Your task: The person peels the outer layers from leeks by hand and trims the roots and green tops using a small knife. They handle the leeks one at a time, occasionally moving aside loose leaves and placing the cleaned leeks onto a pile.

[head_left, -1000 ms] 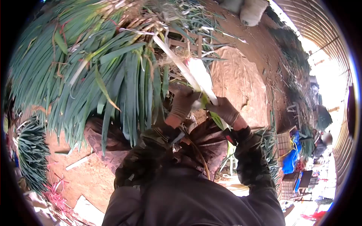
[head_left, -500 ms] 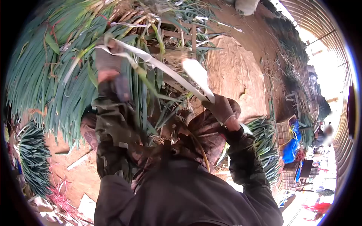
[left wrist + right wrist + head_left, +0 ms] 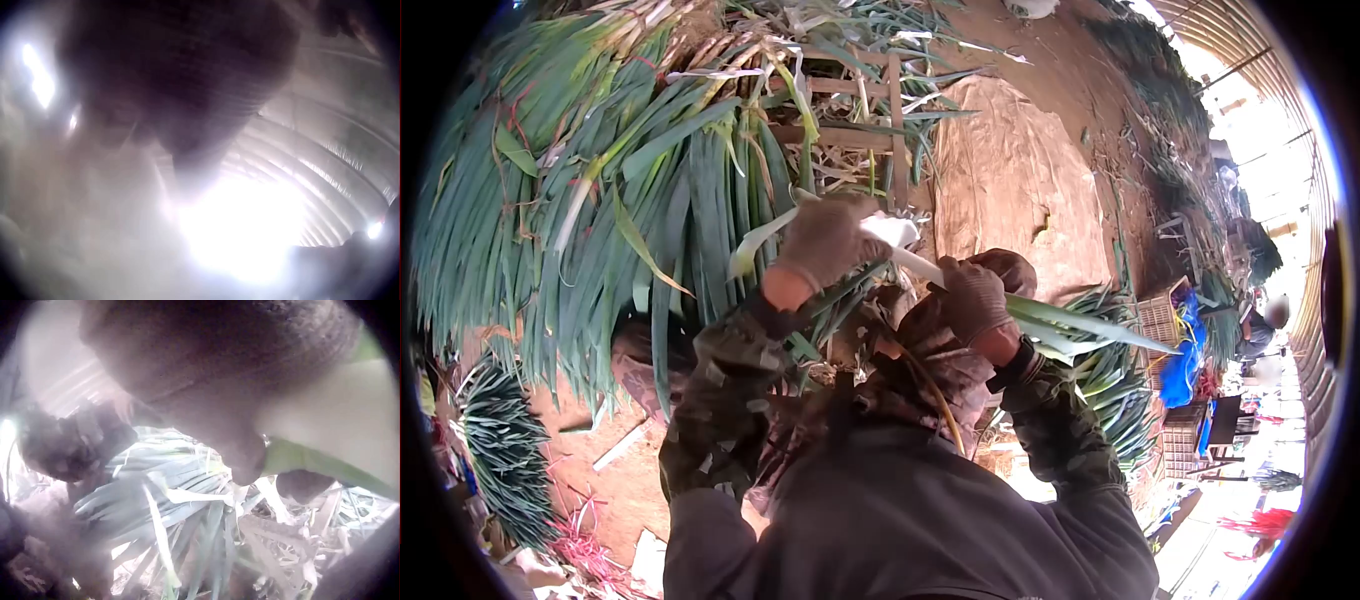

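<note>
A green onion with a white stalk lies across between my hands in the head view, its green leaves running out to the right. My right hand, in a brown knit glove, grips it partway along. My gloved left hand is at the pale end, fingers round it and slightly blurred. A pale green leaf sticks out left of this hand. The left wrist view is washed out, with the dark left hand filling its top. The right wrist view has my right hand above loose leaves.
A large heap of green onions fills the left. Ahead stand a wooden frame and a brown sheet on the ground. More green onions lie by my right elbow, with a basket beyond. Another bundle sits at lower left.
My left hand pulled a long pale strip leftward from the green onion, then came back to its white end. My right hand kept its grip while the stalk swung lower and its leaves turned right.
</note>
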A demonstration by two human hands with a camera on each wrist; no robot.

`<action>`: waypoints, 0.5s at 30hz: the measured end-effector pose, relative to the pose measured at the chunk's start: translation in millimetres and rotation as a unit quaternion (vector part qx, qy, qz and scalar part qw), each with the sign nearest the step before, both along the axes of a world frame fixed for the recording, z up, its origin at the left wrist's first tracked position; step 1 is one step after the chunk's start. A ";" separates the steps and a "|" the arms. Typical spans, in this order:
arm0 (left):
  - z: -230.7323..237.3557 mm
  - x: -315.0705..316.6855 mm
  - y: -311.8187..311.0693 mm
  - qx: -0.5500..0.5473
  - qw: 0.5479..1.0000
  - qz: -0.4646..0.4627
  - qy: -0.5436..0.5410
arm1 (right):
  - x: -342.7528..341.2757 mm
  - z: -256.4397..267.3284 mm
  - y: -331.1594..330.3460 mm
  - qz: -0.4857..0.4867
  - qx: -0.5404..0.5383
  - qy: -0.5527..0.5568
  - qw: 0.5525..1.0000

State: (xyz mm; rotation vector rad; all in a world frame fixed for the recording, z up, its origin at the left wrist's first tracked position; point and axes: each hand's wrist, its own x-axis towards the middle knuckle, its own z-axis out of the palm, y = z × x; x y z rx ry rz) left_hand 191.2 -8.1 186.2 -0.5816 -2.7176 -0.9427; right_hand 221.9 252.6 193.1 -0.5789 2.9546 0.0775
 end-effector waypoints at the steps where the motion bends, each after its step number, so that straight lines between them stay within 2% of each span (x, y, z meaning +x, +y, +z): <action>1: -5.0 1.1 4.6 0.028 0.998 -0.013 -0.054 | 2.7 5.9 0.1 0.018 0.036 0.016 0.999; 3: -8.6 0.0 10.8 0.082 0.984 -0.041 -0.156 | 1.9 14.2 5.3 0.047 0.065 0.050 0.996; 4: -9.1 -0.2 12.1 0.104 0.982 -0.041 -0.150 | 3.1 15.6 11.3 0.058 0.058 0.064 0.995; 7: -12.3 13.0 30.2 0.002 0.998 0.030 -0.061 | 9.0 24.5 21.2 0.086 0.011 0.096 0.992; 8: -36.4 -5.8 18.0 -0.102 0.993 0.044 -0.039 | 9.3 25.6 22.5 0.100 -0.011 0.105 0.989; 9: -59.2 -32.8 3.5 -0.205 0.977 0.054 -0.017 | 9.8 23.1 25.3 0.090 0.004 0.098 0.991; 10: -30.7 -38.1 -8.6 -0.254 0.962 0.099 -0.010 | 10.7 18.8 28.7 0.079 0.018 0.090 0.993; 11: -42.6 -39.8 -15.4 -0.301 0.946 0.113 0.039 | 11.6 16.6 34.9 0.065 0.034 0.082 0.994; 12: -17.5 -51.4 -49.3 -0.107 0.960 0.258 -0.028 | 9.0 49.3 46.0 0.104 -0.129 0.121 0.979; 13: -79.8 -76.8 -107.5 0.102 0.948 0.285 0.099 | 9.3 39.2 71.0 -0.011 -0.160 0.052 0.986; 14: -89.0 -84.6 -150.6 0.076 0.942 0.326 0.022 | 16.0 53.3 88.5 -0.090 -0.141 0.011 0.986; 15: -98.1 -92.3 -193.4 0.042 0.930 0.359 -0.058 | 16.2 58.7 115.1 -0.076 -0.139 0.005 0.987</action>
